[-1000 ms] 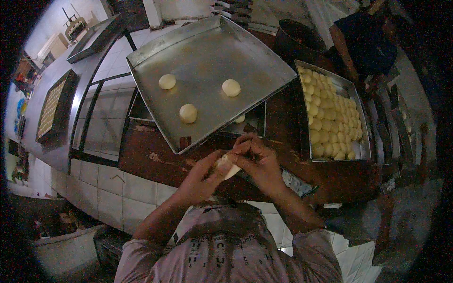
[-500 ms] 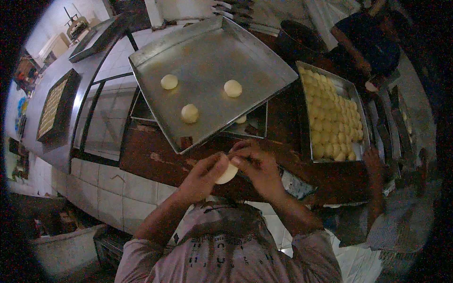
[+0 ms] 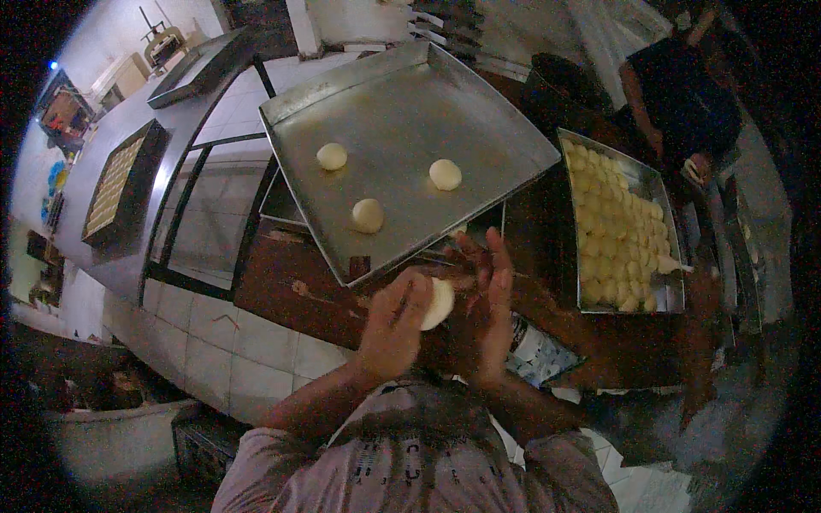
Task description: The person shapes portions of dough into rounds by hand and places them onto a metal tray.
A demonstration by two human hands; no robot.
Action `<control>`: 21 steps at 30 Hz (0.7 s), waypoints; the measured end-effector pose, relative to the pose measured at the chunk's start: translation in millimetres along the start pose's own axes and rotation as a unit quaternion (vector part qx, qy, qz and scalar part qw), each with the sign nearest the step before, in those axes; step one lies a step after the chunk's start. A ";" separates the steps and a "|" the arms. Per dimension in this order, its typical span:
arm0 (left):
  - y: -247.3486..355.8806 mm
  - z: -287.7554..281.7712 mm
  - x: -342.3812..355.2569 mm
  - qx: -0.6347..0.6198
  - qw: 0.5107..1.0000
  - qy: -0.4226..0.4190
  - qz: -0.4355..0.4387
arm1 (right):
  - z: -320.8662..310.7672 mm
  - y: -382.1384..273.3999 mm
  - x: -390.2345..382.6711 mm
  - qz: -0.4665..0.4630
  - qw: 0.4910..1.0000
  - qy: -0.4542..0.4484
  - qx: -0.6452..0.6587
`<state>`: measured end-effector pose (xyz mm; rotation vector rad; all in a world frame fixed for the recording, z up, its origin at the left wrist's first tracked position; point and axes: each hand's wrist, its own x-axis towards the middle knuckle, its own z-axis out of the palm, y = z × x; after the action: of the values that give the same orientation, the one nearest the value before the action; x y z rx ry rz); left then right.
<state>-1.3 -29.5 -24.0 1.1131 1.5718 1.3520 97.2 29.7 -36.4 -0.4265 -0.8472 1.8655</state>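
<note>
My left hand (image 3: 395, 321) grips a pale dough piece (image 3: 440, 304) in front of my body, its fingers closed round one side. Close by on its right, my right hand (image 3: 487, 299) is open, fingers spread and pointing up, with nothing visible in it. Just beyond both hands, a large metal baking tray (image 3: 385, 111) lies at an angle. Three round dough balls sit apart on it: a left one (image 3: 332, 156), a near one (image 3: 368, 216) and a right one (image 3: 445, 174).
Under the tray is a dark wooden table (image 3: 274, 274). A second tray (image 3: 584, 301), packed with dough balls, stands at right, a co-worker's arm (image 3: 703, 325) beside it. Another person (image 3: 684, 94) is beyond. At left, a metal counter (image 3: 162, 137) bears a filled tray (image 3: 109, 224).
My right hand has come off the dough and opened; the dough stays in my left hand. The whole view has shifted. A pale shape now shows near the co-worker's hand at the right tray.
</note>
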 end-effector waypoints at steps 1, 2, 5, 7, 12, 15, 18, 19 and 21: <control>4.6 18.4 4.3 0.118 0.975 0.060 0.179 | 1.1 -0.3 1.5 0.015 0.999 0.010 0.026; 5.9 21.1 5.9 0.205 0.941 0.068 0.259 | 2.1 -1.7 4.3 0.029 0.998 0.021 0.053; 6.8 10.5 9.6 0.393 0.865 0.033 0.309 | -6.1 -17.7 22.1 0.098 0.981 0.007 0.166; 0.9 0.4 8.2 0.131 0.974 0.019 0.182 | -10.6 -23.3 22.6 0.107 0.971 -0.050 0.207; -6.2 4.6 24.3 0.237 0.918 0.151 0.280 | 3.2 -33.2 11.1 0.094 0.995 -0.035 0.017; 11.1 18.4 21.1 0.367 0.853 0.177 0.326 | -2.4 -37.3 14.9 0.074 0.997 0.028 0.009; 5.2 15.1 21.3 0.309 0.878 0.138 0.339 | -3.3 -38.5 15.0 0.075 0.997 0.034 0.011; -0.5 13.0 22.7 0.270 0.903 0.123 0.312 | -6.9 -36.1 12.7 0.079 0.996 0.018 0.038; -11.2 9.9 26.5 0.190 0.944 0.096 0.253 | -9.2 -35.8 9.0 0.062 0.998 -0.007 0.030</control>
<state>-2.0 -1.9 -36.7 1.7594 1.8144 1.5570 122.3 50.2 -16.4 -0.4369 -0.7862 2.0051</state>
